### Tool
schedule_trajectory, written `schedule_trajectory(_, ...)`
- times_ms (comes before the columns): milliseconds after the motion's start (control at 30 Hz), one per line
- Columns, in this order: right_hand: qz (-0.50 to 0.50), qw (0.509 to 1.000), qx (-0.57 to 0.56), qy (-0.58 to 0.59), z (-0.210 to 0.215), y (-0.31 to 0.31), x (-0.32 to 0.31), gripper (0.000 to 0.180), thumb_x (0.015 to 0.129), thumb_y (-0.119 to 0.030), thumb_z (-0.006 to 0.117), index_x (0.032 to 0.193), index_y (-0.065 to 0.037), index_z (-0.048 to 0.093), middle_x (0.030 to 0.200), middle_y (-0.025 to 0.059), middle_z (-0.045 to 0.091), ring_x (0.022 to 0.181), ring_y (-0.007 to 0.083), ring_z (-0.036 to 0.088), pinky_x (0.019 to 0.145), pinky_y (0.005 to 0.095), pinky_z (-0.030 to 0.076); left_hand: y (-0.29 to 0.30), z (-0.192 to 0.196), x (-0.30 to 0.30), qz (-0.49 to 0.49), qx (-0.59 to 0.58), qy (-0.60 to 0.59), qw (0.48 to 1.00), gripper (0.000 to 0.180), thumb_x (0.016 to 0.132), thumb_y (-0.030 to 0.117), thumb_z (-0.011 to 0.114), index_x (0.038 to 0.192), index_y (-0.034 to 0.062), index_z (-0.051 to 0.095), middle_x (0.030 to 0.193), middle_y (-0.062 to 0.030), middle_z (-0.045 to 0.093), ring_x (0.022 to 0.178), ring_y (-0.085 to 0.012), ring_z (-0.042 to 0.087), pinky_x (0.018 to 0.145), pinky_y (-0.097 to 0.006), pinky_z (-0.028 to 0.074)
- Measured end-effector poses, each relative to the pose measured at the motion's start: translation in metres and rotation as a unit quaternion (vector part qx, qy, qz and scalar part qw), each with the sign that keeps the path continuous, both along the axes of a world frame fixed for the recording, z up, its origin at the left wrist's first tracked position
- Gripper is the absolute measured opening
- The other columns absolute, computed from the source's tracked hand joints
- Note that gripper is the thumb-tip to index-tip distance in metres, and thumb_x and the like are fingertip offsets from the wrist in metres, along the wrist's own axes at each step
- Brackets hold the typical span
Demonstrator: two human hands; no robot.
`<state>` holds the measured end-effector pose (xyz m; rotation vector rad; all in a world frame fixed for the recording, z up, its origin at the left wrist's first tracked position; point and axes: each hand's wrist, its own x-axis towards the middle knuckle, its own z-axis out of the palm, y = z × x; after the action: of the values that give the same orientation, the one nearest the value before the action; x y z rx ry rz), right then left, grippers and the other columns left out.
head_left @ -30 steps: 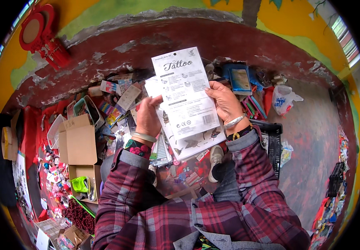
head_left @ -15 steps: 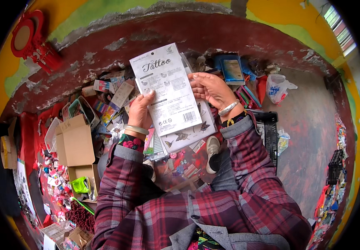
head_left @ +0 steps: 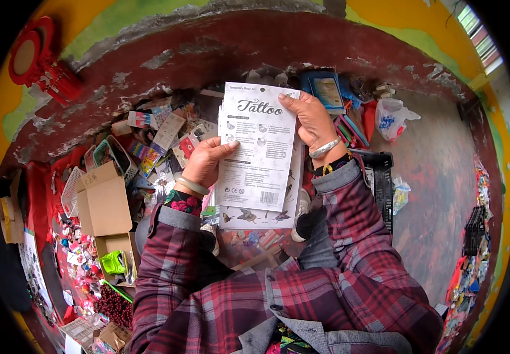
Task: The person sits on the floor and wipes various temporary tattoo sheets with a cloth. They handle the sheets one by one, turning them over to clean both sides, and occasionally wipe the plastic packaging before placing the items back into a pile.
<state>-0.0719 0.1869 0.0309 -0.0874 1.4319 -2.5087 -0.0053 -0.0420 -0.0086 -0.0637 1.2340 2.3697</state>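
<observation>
Both hands raised before the chest, left hand and right hand with fingers curled in grip.

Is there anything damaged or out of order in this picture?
The sheets held by the left hand and right hand look flat and undamaged. What stands out is the dark red wall, whose paint is flaking to grey, and the small packets strewn loosely below it.

White printed sheets, fanned stack, upright
</observation>
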Motion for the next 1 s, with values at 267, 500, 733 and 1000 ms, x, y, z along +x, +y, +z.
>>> schedule_trajectory(267, -0.036, 0.993, 0.093, 0.066, 0.024, 0.015, 0.008, 0.027, 0.09, -0.02, 0.059, 0.107, 0.001, 0.059, 0.096, 0.0089, 0.065, 0.084, 0.0139, 0.062, 0.073, 0.0248, 0.048, 0.007, 0.007, 0.002, 0.03, -0.107, 0.015, 0.994, 0.026, 0.086, 0.019, 0.062, 0.103, -0.0007, 0.06, 0.096, -0.0069, 0.064, 0.085, -0.0154, 0.061, 0.078, -0.028, 0.048)
schedule_trajectory(500, -0.213, 0.942, 0.226, 0.125, 0.047, 0.172, 0.041, 0.033, 0.09, -0.027, 0.057, 0.114, -0.005, 0.059, 0.103, 0.0065, 0.065, 0.092, 0.0128, 0.06, 0.076, 0.0233, 0.044, -0.017, -0.004, -0.013, 0.169, -0.081, 0.052, 0.981, 0.029, 0.087, 0.019, 0.061, 0.107, -0.0016, 0.058, 0.103, -0.0088, 0.063, 0.094, -0.0174, 0.06, 0.086, -0.03, 0.046)
schedule_trajectory(733, -0.306, 0.881, 0.327, -0.155, -0.109, 0.3, 0.165, 0.024, 0.089, -0.025, 0.053, 0.104, -0.011, 0.063, 0.089, -0.0007, 0.064, 0.08, 0.009, 0.058, 0.064, 0.0255, 0.042, -0.029, -0.018, -0.018, 0.203, -0.018, 0.011, 0.979, 0.036, 0.086, 0.014, 0.061, 0.117, -0.0026, 0.053, 0.112, -0.0116, 0.061, 0.1, -0.0214, 0.059, 0.09, -0.034, 0.047)
schedule_trajectory(1000, -0.23, 0.874, 0.245, -0.351, -0.266, 0.281, 0.262, 0.03, 0.082, -0.032, 0.061, 0.097, -0.005, 0.063, 0.075, 0.0049, 0.059, 0.06, 0.0166, 0.054, 0.048, 0.0291, 0.041, -0.027, -0.038, -0.025, 0.186, -0.041, -0.028, 0.981, 0.039, 0.085, 0.015, 0.063, 0.118, -0.0025, 0.053, 0.113, -0.0127, 0.061, 0.099, -0.0235, 0.06, 0.089, -0.035, 0.048)
